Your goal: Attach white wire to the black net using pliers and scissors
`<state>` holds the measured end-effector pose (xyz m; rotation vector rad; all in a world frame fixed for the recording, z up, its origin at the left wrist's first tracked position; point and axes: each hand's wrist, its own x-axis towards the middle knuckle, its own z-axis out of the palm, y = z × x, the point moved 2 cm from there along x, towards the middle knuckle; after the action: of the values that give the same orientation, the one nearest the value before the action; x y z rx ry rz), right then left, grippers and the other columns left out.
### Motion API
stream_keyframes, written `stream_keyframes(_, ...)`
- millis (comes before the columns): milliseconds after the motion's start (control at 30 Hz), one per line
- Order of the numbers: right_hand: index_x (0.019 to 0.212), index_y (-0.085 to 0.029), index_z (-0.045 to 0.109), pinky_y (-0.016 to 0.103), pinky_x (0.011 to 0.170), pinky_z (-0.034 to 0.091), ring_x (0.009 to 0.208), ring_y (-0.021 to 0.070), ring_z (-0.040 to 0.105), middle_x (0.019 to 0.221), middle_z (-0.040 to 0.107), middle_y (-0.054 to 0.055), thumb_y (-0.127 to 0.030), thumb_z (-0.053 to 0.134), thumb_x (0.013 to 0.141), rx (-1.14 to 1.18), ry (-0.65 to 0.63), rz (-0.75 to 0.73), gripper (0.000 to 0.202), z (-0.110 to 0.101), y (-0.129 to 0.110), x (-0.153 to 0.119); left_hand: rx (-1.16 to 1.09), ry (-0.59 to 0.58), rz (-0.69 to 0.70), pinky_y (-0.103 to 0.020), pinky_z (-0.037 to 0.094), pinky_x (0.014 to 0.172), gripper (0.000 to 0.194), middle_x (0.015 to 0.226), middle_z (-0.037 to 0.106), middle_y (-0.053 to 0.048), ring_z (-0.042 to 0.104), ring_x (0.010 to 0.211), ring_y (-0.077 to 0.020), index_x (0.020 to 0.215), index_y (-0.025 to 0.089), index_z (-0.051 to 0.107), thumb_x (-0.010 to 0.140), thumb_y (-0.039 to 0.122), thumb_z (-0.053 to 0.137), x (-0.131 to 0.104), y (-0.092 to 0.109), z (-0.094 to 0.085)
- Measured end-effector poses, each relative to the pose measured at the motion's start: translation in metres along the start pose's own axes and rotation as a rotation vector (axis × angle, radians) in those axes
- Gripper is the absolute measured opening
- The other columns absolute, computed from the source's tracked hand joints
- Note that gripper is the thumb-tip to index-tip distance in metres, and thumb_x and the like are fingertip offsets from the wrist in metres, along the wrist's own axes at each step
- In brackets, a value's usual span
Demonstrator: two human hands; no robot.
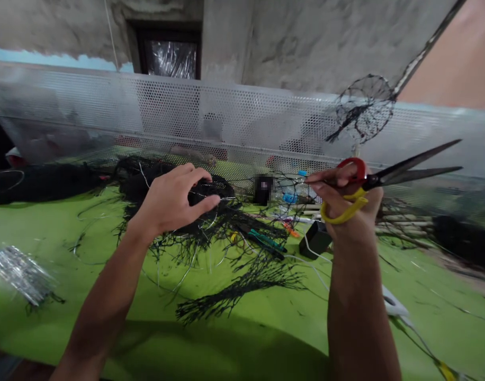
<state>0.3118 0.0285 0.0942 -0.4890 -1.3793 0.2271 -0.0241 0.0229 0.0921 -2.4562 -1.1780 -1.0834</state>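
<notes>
My left hand [173, 198] is over a tangled heap of black netting [147, 177], its thumb and fingers apart in a curve. Scissors [409, 168] with one red and one yellow handle loop hang on my right hand [340, 193], blades parted and pointing right. The thumb and fingertips of that hand pinch a strand of black net that stretches left toward the heap. A cut bundle of black net [242, 286] lies on the green table [147, 338] below and between my hands.
Silvery strips [22, 275] lie at the left. A black box [316, 239], green-handled tool [266, 241], white cable and power strip [393, 302] are near my right forearm. Behind stands a perforated metal screen [242, 114], with a round black net [365, 108] on it.
</notes>
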Motion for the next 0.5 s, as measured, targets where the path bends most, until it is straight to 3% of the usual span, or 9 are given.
stream_keyframes(67, 0.075, -0.026, 0.051, 0.038, 0.078, 0.054, 0.077, 0.0197, 0.073, 0.074, 0.074, -0.004, -0.013, 0.084, 0.063, -0.001, -0.006, 0.018, 0.038, -0.001, 0.003, 0.000, -0.044, 0.060, -0.028, -0.036, 0.046, 0.081, 0.043, 0.099, 0.070, -0.004, 0.066, 0.093, -0.0224, 0.107, 0.024, 0.072, 0.104, 0.061, 0.050, 0.001, 0.002, 0.003)
stream_keyframes(167, 0.074, -0.026, 0.049, 0.039, 0.079, 0.055, 0.077, 0.0199, 0.073, 0.076, 0.074, -0.003, -0.013, 0.084, 0.064, -0.015, -0.030, 0.035, 0.038, -0.003, 0.007, -0.001, -0.037, 0.135, -0.065, -0.035, 0.045, 0.077, 0.035, 0.089, 0.072, -0.001, 0.065, 0.085, -0.0204, 0.093, 0.024, 0.074, 0.099, 0.056, 0.063, 0.003, 0.005, 0.007)
stream_keyframes(300, 0.077, -0.027, 0.049, 0.040, 0.084, 0.055, 0.079, 0.0200, 0.073, 0.080, 0.072, -0.004, -0.017, 0.083, 0.070, -0.052, -0.054, 0.065, 0.036, -0.005, 0.011, -0.004, -0.085, 0.113, -0.003, -0.033, 0.047, 0.079, 0.017, 0.094, 0.079, 0.001, 0.067, 0.084, -0.0183, 0.098, 0.026, 0.078, 0.099, 0.039, 0.066, 0.003, 0.010, 0.010)
stream_keyframes(433, 0.077, -0.027, 0.050, 0.041, 0.086, 0.055, 0.082, 0.0210, 0.073, 0.083, 0.073, -0.003, -0.019, 0.085, 0.073, -0.054, -0.073, 0.093, 0.036, -0.003, 0.011, -0.007, -0.057, 0.113, -0.008, -0.032, 0.046, 0.070, 0.016, 0.081, 0.075, 0.001, 0.064, 0.071, -0.0166, 0.097, 0.026, 0.079, 0.098, 0.032, 0.065, 0.001, 0.011, 0.008)
stream_keyframes(500, 0.076, -0.027, 0.050, 0.039, 0.086, 0.055, 0.083, 0.0204, 0.073, 0.083, 0.075, -0.003, -0.020, 0.086, 0.072, -0.032, -0.075, 0.112, 0.037, -0.003, 0.011, -0.007, -0.077, 0.115, 0.014, -0.032, 0.048, 0.073, 0.016, 0.085, 0.076, 0.000, 0.068, 0.077, -0.0173, 0.096, 0.024, 0.077, 0.099, 0.029, 0.062, 0.000, 0.013, 0.006)
